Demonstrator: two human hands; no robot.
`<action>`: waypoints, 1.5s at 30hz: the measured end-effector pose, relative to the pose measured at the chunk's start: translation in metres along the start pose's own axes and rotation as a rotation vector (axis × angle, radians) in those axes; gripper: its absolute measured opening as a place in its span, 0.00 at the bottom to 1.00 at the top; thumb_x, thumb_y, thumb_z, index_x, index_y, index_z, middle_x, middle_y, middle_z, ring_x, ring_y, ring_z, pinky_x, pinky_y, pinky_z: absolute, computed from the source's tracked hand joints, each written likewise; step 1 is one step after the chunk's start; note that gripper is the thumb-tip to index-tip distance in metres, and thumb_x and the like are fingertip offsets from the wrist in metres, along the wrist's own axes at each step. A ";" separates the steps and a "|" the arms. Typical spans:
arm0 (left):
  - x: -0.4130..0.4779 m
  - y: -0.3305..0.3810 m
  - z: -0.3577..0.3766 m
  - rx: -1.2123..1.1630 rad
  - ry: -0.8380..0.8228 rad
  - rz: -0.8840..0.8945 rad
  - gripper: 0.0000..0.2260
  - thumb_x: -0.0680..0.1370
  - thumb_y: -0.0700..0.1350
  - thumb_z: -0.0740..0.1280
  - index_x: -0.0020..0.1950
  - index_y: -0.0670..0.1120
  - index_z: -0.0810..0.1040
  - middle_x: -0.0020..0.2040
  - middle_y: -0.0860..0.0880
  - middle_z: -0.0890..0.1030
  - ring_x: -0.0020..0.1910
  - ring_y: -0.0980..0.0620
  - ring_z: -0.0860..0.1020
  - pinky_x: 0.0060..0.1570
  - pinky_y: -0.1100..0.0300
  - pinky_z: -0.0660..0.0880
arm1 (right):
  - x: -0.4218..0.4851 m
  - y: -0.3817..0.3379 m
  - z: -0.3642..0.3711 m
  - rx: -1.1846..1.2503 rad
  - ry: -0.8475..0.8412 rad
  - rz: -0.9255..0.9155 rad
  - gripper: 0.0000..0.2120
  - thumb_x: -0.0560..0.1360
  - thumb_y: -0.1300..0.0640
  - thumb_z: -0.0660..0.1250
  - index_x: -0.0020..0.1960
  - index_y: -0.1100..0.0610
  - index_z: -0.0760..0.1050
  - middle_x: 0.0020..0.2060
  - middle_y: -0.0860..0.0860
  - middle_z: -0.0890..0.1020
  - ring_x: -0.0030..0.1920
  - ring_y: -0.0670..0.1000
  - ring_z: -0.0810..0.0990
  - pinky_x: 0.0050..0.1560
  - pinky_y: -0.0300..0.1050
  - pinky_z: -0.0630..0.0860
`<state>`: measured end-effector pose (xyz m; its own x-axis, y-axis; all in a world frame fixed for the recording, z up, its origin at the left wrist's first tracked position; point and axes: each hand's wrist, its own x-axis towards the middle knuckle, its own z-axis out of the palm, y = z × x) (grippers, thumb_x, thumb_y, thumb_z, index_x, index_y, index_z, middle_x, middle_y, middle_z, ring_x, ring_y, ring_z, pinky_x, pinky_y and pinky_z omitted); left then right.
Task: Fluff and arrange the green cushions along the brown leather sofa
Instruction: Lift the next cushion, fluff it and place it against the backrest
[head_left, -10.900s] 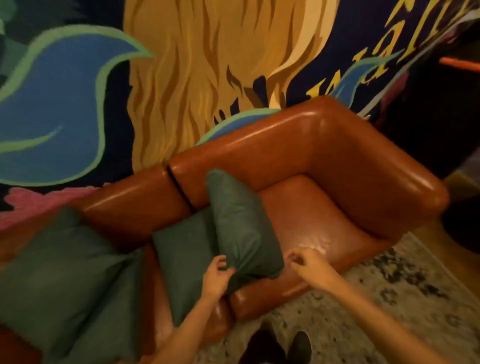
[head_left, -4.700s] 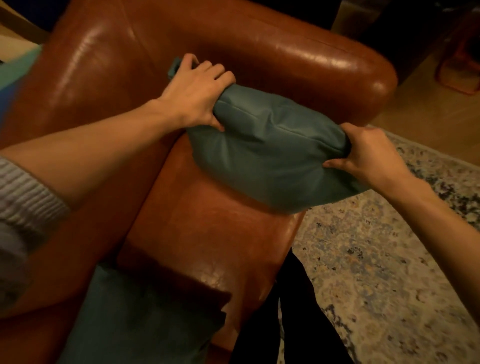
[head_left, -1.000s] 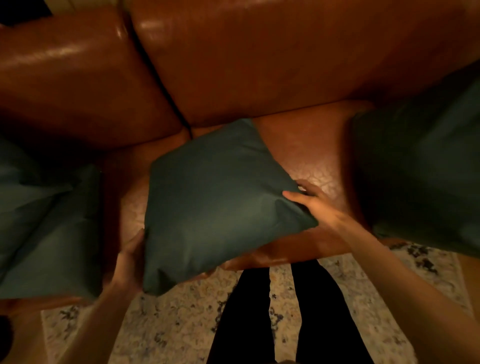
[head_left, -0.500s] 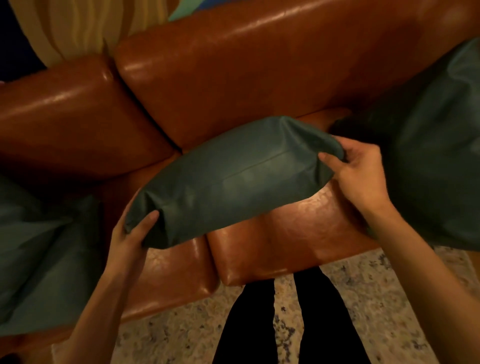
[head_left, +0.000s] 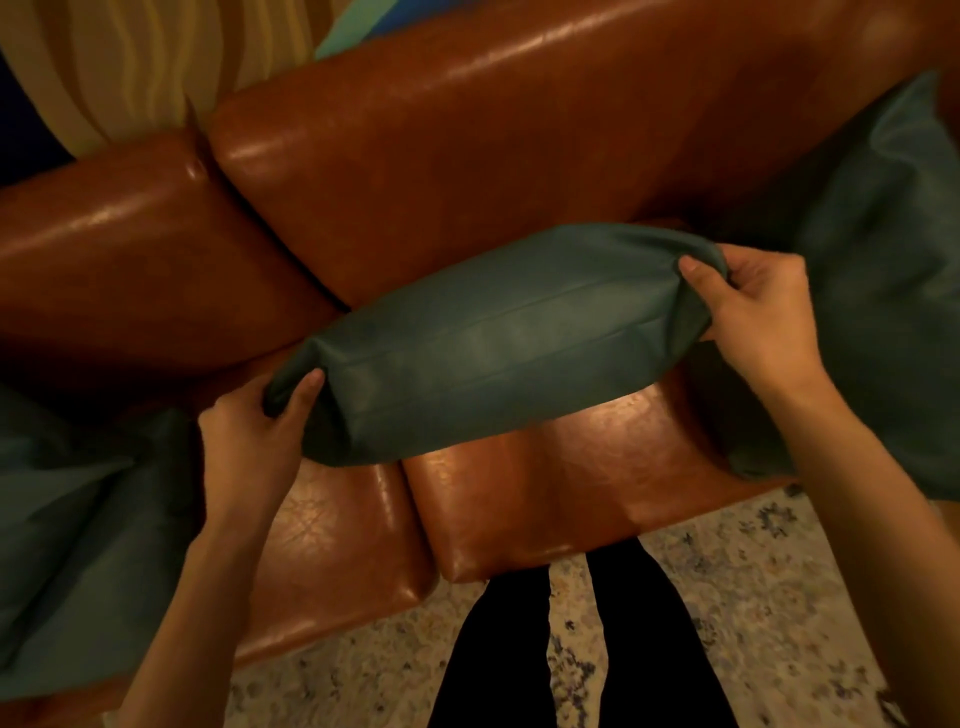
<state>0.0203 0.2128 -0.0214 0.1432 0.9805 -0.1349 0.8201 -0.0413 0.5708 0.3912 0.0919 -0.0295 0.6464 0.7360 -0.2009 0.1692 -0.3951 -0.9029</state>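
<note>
Glossy brown leather sofa (head_left: 467, 156), creased and worn on its seat pads, filled the frame against a painted wall, with a speckled rug (head_left: 727, 597) below. A person held a green cushion (head_left: 493, 343) edge-on above the seat, its long axis slanting from lower left to upper right, seam uppermost. The left hand (head_left: 249, 441) pinched the lower end and the right hand (head_left: 758, 317) the higher end, fingers closed on bunched matte fabric. Each hand lay equally near its end, so a squeeze inward along that axis looked likely to plump it. Two more green cushions sat left (head_left: 78, 519) and right (head_left: 883, 260).
</note>
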 end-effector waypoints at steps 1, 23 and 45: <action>0.002 0.001 -0.003 0.011 -0.013 -0.007 0.13 0.79 0.49 0.68 0.52 0.39 0.82 0.41 0.49 0.80 0.36 0.65 0.73 0.35 0.76 0.70 | 0.000 -0.007 -0.001 -0.009 0.012 -0.029 0.08 0.78 0.52 0.67 0.45 0.43 0.83 0.39 0.41 0.86 0.43 0.48 0.85 0.47 0.56 0.83; 0.064 0.130 0.047 -0.111 -0.266 0.567 0.52 0.65 0.70 0.71 0.79 0.44 0.56 0.77 0.49 0.63 0.77 0.51 0.62 0.75 0.45 0.60 | 0.046 -0.113 0.080 0.203 -0.081 -0.402 0.12 0.75 0.56 0.70 0.40 0.65 0.80 0.34 0.61 0.81 0.36 0.46 0.77 0.35 0.52 0.71; 0.087 0.088 0.016 -0.609 0.165 0.305 0.16 0.77 0.46 0.72 0.60 0.40 0.75 0.54 0.55 0.82 0.56 0.59 0.79 0.60 0.60 0.75 | 0.067 -0.023 0.018 -0.708 -0.214 -0.409 0.50 0.54 0.37 0.80 0.71 0.55 0.69 0.57 0.56 0.76 0.55 0.61 0.72 0.59 0.53 0.68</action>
<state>0.1140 0.2915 0.0037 0.1919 0.9606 0.2012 0.2930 -0.2517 0.9224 0.4174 0.1599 -0.0290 0.2904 0.9560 -0.0423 0.8313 -0.2739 -0.4836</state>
